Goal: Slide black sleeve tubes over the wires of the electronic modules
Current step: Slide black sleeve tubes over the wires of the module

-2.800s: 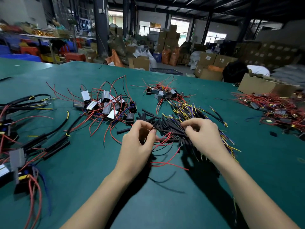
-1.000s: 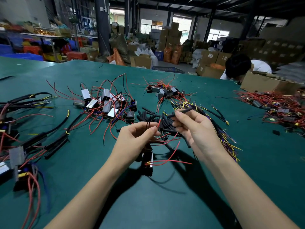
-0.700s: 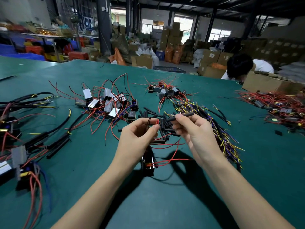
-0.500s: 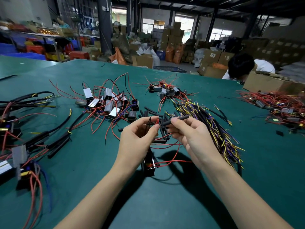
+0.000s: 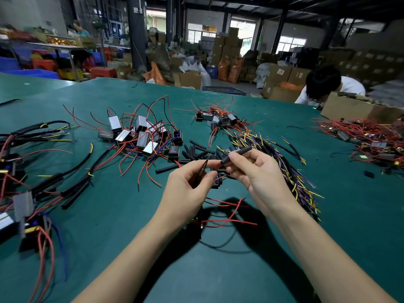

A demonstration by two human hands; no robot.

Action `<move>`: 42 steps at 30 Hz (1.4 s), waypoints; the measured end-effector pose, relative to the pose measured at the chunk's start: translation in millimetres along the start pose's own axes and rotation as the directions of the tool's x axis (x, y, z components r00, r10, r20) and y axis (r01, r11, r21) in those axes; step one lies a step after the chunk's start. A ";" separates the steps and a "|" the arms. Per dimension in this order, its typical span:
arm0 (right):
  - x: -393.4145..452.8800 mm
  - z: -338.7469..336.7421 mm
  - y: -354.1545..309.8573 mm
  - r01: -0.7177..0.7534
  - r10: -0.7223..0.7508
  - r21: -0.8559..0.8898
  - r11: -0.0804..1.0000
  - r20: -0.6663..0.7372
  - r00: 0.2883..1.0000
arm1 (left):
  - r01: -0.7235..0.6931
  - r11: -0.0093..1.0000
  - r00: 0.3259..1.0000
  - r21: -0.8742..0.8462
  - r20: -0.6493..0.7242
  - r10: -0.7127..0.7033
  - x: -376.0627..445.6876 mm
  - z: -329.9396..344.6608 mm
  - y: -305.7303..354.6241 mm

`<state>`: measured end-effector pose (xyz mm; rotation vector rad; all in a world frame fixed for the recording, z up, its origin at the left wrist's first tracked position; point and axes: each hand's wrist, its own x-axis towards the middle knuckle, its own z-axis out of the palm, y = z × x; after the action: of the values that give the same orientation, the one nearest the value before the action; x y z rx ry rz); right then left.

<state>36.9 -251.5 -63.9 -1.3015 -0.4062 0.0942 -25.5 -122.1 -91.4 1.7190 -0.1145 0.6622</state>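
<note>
Green table [image 5: 218, 270] carrying unsleeved modules [image 5: 140, 136] | left hand [image 5: 188, 189] pinching wires [image 5: 204, 169] | right hand [image 5: 258, 171] gripping tube [image 5: 237, 154], apparently just starting on | loose tubes [image 5: 196, 152] waiting | sleeved lot [image 5: 54, 184] lying left

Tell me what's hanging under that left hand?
Below the left hand, red wires trail out over the green table. A dark module hangs there, mostly hidden by wrist and shadow.

Black sleeve tube [image 5: 236, 154] tilted, red wire [image 5: 216, 167] at its lower mouth.
</note>
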 end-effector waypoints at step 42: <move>-1.5 4.2 4.3 -0.025 0.040 0.118 0.993 -0.129 0.991 | 0.042 0.995 0.994 -0.091 -0.100 -0.051 0.7 0.2 -1.0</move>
<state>34.7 -246.9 -67.4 -1.1928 -0.2629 0.0583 -24.5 -121.8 -91.9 1.5945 -0.0316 0.6988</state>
